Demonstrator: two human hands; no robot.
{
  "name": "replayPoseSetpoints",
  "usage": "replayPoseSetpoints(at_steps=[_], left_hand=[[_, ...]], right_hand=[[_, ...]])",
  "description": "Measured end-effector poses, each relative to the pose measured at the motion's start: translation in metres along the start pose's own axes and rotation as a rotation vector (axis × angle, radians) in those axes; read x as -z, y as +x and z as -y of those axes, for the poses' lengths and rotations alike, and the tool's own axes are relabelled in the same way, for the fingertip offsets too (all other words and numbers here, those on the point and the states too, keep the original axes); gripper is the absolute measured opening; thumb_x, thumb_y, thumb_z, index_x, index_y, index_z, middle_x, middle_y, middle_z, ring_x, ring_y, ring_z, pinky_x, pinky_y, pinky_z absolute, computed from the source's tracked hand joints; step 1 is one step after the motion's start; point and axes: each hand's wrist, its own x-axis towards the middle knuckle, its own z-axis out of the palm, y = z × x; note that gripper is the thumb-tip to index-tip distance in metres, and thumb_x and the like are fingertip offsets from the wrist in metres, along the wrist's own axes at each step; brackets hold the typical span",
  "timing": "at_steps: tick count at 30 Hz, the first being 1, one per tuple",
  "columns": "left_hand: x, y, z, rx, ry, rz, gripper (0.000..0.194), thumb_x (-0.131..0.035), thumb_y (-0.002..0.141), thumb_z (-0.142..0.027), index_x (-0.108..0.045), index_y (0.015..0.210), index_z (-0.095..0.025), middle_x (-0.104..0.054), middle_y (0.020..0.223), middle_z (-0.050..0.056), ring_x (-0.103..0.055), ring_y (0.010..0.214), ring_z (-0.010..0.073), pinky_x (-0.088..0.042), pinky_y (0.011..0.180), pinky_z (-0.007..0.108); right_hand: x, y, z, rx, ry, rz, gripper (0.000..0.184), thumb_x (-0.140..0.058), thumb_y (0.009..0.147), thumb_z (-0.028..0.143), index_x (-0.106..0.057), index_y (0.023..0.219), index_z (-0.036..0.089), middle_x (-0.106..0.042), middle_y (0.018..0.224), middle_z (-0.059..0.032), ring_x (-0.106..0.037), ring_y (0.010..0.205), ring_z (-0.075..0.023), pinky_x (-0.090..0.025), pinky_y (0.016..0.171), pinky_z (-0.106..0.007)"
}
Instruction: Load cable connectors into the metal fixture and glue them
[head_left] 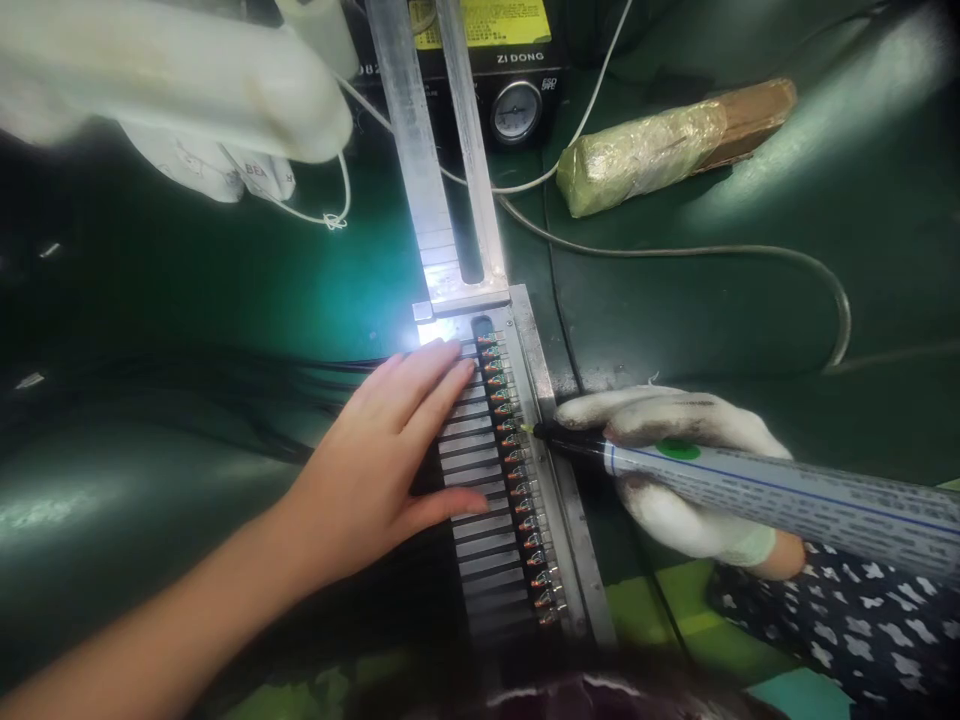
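Observation:
My bare left hand (pixel 390 445) lies flat with fingers stretched out on a metal fixture (pixel 559 480) that clamps a row of several black cables, each ending in small red and green wire tips (pixel 517 470). My right hand (pixel 675 470), in a soiled white glove, is closed around a long grey pen-shaped tool (pixel 787 495). The tool's dark tip touches the wire tips about midway down the row. The black cables (pixel 225 385) run off to the left under my left forearm.
A metal rail (pixel 431 150) rises from the fixture's far end toward a black box with a round gauge (pixel 516 110). A plastic-wrapped bundle (pixel 660 140) lies at the back right. Grey and white cords (pixel 675 250) cross the green mat. White gloved material (pixel 172 80) hangs top left.

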Motion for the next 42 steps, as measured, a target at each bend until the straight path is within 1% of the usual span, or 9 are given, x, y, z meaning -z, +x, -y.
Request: replayPoseSetpoints(at_steps=[7, 11, 16, 23, 28, 32, 35, 39, 42], left_hand=[[0.0, 0.001, 0.001, -0.012, -0.011, -0.01, 0.096, -0.056, 0.088, -0.069, -0.014, 0.159, -0.02, -0.03, 0.16, 0.018, -0.032, 0.146, 0.0394, -0.028, 0.12, 0.059], [0.001, 0.001, 0.002, -0.014, -0.006, -0.009, 0.096, -0.056, 0.088, -0.069, -0.016, 0.159, -0.019, -0.03, 0.16, 0.019, -0.031, 0.146, 0.0386, -0.028, 0.121, 0.058], [0.001, 0.0, 0.0, -0.016, 0.0, -0.01, 0.095, -0.054, 0.089, -0.069, -0.017, 0.158, -0.017, -0.031, 0.16, 0.019, -0.031, 0.147, 0.0375, -0.027, 0.121, 0.058], [0.0, 0.001, 0.001, -0.014, -0.001, -0.006, 0.095, -0.054, 0.088, -0.069, -0.015, 0.159, -0.02, -0.03, 0.16, 0.019, -0.031, 0.146, 0.0388, -0.028, 0.12, 0.059], [0.0, 0.001, 0.001, -0.017, -0.001, -0.012, 0.095, -0.055, 0.088, -0.069, -0.018, 0.158, -0.017, -0.031, 0.16, 0.019, -0.031, 0.147, 0.0371, -0.026, 0.122, 0.057], [0.0, 0.0, 0.001, -0.018, 0.004, -0.009, 0.095, -0.054, 0.088, -0.07, -0.019, 0.158, -0.015, -0.031, 0.16, 0.02, -0.031, 0.147, 0.0368, -0.026, 0.122, 0.056], [0.001, 0.0, 0.001, -0.017, 0.002, -0.007, 0.095, -0.055, 0.088, -0.07, -0.02, 0.157, -0.016, -0.03, 0.16, 0.02, -0.031, 0.147, 0.0373, -0.026, 0.122, 0.056], [0.001, 0.001, 0.0, -0.023, 0.006, -0.014, 0.095, -0.055, 0.088, -0.07, -0.024, 0.156, -0.012, -0.031, 0.159, 0.021, -0.031, 0.147, 0.0364, -0.025, 0.123, 0.054], [0.001, 0.001, 0.001, -0.036, 0.009, -0.02, 0.095, -0.054, 0.088, -0.07, -0.025, 0.155, -0.009, -0.032, 0.158, 0.022, -0.031, 0.147, 0.0359, -0.025, 0.123, 0.053]], right_hand=[[0.001, -0.001, -0.001, 0.014, 0.031, 0.028, 0.033, -0.075, 0.074, 0.013, -0.069, 0.105, 0.022, -0.076, 0.105, -0.0102, -0.075, 0.092, -0.0278, -0.067, 0.077, -0.039], [0.001, -0.001, -0.001, 0.016, 0.045, 0.025, 0.031, -0.076, 0.074, 0.013, -0.069, 0.104, 0.02, -0.076, 0.104, -0.0121, -0.075, 0.092, -0.028, -0.067, 0.078, -0.038], [0.002, -0.001, -0.001, 0.01, 0.047, 0.036, 0.034, -0.077, 0.074, 0.014, -0.069, 0.106, 0.022, -0.076, 0.105, -0.0103, -0.075, 0.093, -0.0284, -0.067, 0.079, -0.039], [0.002, -0.001, -0.001, 0.015, 0.038, 0.029, 0.029, -0.077, 0.076, 0.017, -0.07, 0.104, 0.022, -0.076, 0.104, -0.0107, -0.075, 0.093, -0.029, -0.067, 0.079, -0.041], [0.0, -0.001, 0.0, -0.004, 0.026, 0.008, 0.03, -0.076, 0.076, 0.016, -0.069, 0.104, 0.022, -0.076, 0.106, -0.0102, -0.075, 0.093, -0.028, -0.067, 0.08, -0.039], [-0.001, -0.001, 0.0, -0.036, 0.001, -0.017, 0.028, -0.076, 0.077, 0.016, -0.068, 0.103, 0.023, -0.076, 0.106, -0.0098, -0.075, 0.094, -0.0281, -0.066, 0.082, -0.041], [-0.001, -0.004, 0.001, -0.014, 0.041, -0.037, 0.029, -0.075, 0.079, 0.018, -0.068, 0.106, 0.024, -0.076, 0.108, -0.0092, -0.075, 0.095, -0.0281, -0.066, 0.081, -0.042], [0.0, -0.011, 0.006, 0.013, 0.079, -0.09, 0.021, -0.071, 0.086, 0.028, -0.069, 0.107, 0.025, -0.076, 0.107, -0.0085, -0.075, 0.094, -0.0271, -0.067, 0.081, -0.04], [-0.002, -0.014, 0.01, 0.02, 0.014, -0.075, 0.022, -0.071, 0.083, 0.023, -0.068, 0.105, 0.024, -0.077, 0.103, -0.009, -0.075, 0.091, -0.0264, -0.067, 0.076, -0.037]])
